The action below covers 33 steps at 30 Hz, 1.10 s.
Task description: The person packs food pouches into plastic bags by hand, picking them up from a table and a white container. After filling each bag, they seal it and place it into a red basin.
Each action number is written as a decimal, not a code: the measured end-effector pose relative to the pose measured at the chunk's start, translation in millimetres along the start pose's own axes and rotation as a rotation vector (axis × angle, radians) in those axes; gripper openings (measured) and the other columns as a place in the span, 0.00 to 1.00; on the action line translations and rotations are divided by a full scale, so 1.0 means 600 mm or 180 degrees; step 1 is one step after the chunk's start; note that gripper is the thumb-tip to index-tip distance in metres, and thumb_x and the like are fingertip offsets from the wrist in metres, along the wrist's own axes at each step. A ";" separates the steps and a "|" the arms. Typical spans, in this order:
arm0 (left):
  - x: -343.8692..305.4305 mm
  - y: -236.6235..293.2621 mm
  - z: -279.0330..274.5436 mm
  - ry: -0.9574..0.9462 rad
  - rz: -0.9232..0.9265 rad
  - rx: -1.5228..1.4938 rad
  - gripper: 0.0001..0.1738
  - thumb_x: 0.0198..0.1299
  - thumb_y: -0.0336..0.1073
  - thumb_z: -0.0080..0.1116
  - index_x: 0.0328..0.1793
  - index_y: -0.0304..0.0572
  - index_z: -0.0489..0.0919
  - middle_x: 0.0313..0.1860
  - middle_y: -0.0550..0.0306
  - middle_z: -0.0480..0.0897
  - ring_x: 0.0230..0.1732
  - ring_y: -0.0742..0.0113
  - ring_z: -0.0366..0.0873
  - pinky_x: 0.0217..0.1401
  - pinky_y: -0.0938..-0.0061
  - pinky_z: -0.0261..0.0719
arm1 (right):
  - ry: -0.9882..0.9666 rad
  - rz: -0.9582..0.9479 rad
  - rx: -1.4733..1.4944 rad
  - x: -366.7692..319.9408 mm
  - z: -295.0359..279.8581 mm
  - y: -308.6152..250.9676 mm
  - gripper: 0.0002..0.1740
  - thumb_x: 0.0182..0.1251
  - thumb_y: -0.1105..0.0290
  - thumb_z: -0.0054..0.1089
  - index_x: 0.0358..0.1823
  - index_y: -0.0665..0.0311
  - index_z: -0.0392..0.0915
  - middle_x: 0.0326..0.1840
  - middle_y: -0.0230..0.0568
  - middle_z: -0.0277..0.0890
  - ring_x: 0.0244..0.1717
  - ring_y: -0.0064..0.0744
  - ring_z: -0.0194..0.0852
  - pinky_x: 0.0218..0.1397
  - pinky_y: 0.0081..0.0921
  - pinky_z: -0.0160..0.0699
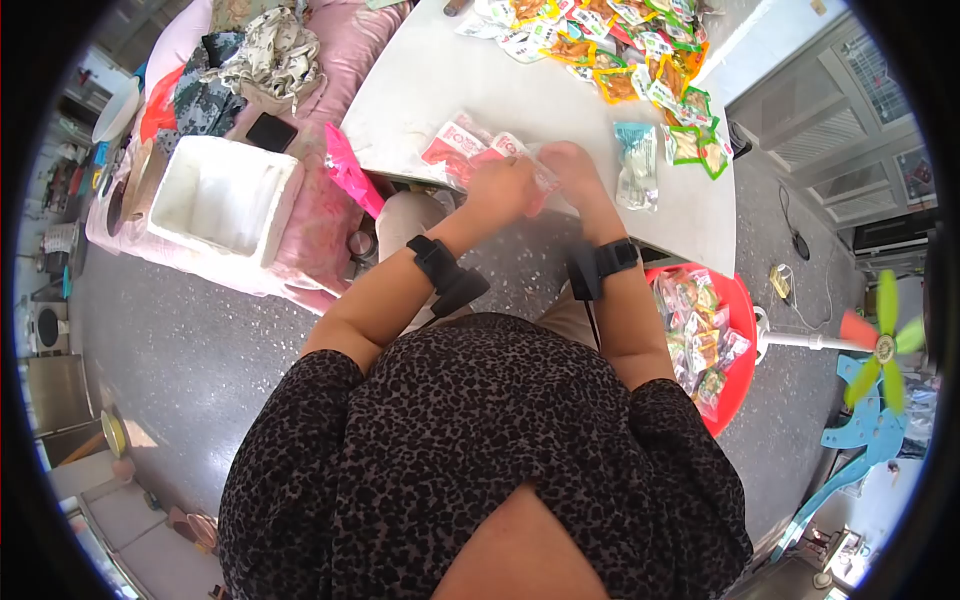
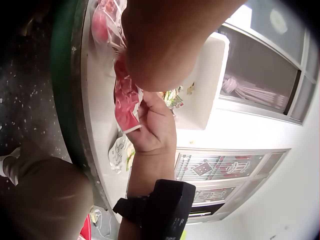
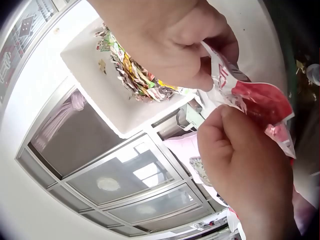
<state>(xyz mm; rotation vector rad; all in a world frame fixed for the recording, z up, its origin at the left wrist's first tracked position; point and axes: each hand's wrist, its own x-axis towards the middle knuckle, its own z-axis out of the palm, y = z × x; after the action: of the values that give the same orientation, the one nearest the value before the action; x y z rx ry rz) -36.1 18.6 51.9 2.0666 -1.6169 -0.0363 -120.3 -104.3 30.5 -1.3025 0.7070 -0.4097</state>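
A red-and-white plastic food packet (image 3: 262, 102) is between my two hands, its film creased and its printed side partly hidden. My left hand (image 1: 503, 190) pinches the packet at the table's front edge. Close beside it, my right hand (image 1: 572, 172) grips the other side, its thumb against the film in the left wrist view. More red-and-white packets (image 1: 455, 145) lie on the white table (image 1: 400, 100), just left of the hands. A clear-and-teal packet (image 1: 637, 165) lies to the right of the right hand.
Colourful food packets (image 1: 610, 45) are heaped at the table's far side. A red basin (image 1: 740, 350) full of packets stands at lower right, near a green-bladed fan (image 1: 884, 347). On the pink-covered bed (image 1: 320, 200) are a white foam box (image 1: 185, 235), a phone (image 1: 271, 132) and clothes.
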 end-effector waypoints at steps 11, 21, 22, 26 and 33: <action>-0.001 -0.011 0.005 0.0031 -0.0209 -0.0212 0.07 0.47 0.34 0.43 0.27 0.38 0.69 0.27 0.45 0.74 0.28 0.47 0.73 0.29 0.58 0.70 | 0.0052 0.0842 0.0271 -0.093 0.010 0.055 0.28 0.47 0.75 0.53 0.51 0.75 0.54 0.35 0.44 0.68 0.28 0.32 0.70 0.27 0.24 0.72; -0.002 -0.018 0.002 0.0136 0.0007 -0.0036 0.08 0.47 0.33 0.43 0.31 0.40 0.71 0.26 0.47 0.74 0.30 0.49 0.73 0.31 0.60 0.71 | -0.0599 -0.0761 0.1576 -0.039 0.077 0.066 0.11 0.53 0.76 0.44 0.38 0.72 0.67 0.37 0.42 0.69 0.36 0.30 0.69 0.37 0.23 0.69; -0.001 -0.022 0.006 0.0168 0.0038 -0.0071 0.09 0.47 0.33 0.42 0.33 0.41 0.72 0.26 0.48 0.74 0.30 0.49 0.73 0.32 0.60 0.71 | -0.0650 -0.0757 0.1722 -0.035 0.080 0.069 0.10 0.53 0.75 0.43 0.38 0.71 0.67 0.37 0.41 0.70 0.36 0.29 0.69 0.37 0.22 0.69; -0.013 -0.040 0.012 0.0362 0.0201 -0.0354 0.12 0.46 0.35 0.46 0.38 0.45 0.73 0.29 0.50 0.75 0.32 0.52 0.73 0.32 0.62 0.70 | -0.0469 -0.0256 0.1972 -0.030 0.084 0.067 0.10 0.53 0.76 0.42 0.37 0.69 0.68 0.36 0.41 0.71 0.37 0.30 0.69 0.41 0.23 0.69; -0.081 -0.059 -0.004 0.0804 0.1155 0.0234 0.20 0.34 0.37 0.58 0.39 0.48 0.73 0.45 0.55 0.70 0.50 0.57 0.65 0.50 0.64 0.62 | 0.0565 -0.0498 0.1328 -0.034 -0.010 0.116 0.12 0.51 0.77 0.48 0.39 0.64 0.62 0.32 0.40 0.69 0.31 0.30 0.70 0.27 0.22 0.68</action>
<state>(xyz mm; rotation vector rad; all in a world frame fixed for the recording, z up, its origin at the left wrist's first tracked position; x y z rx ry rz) -17.3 69.5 25.7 1.7163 -1.8226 0.3985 -146.7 -79.0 -32.3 -0.9346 0.6268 -0.7644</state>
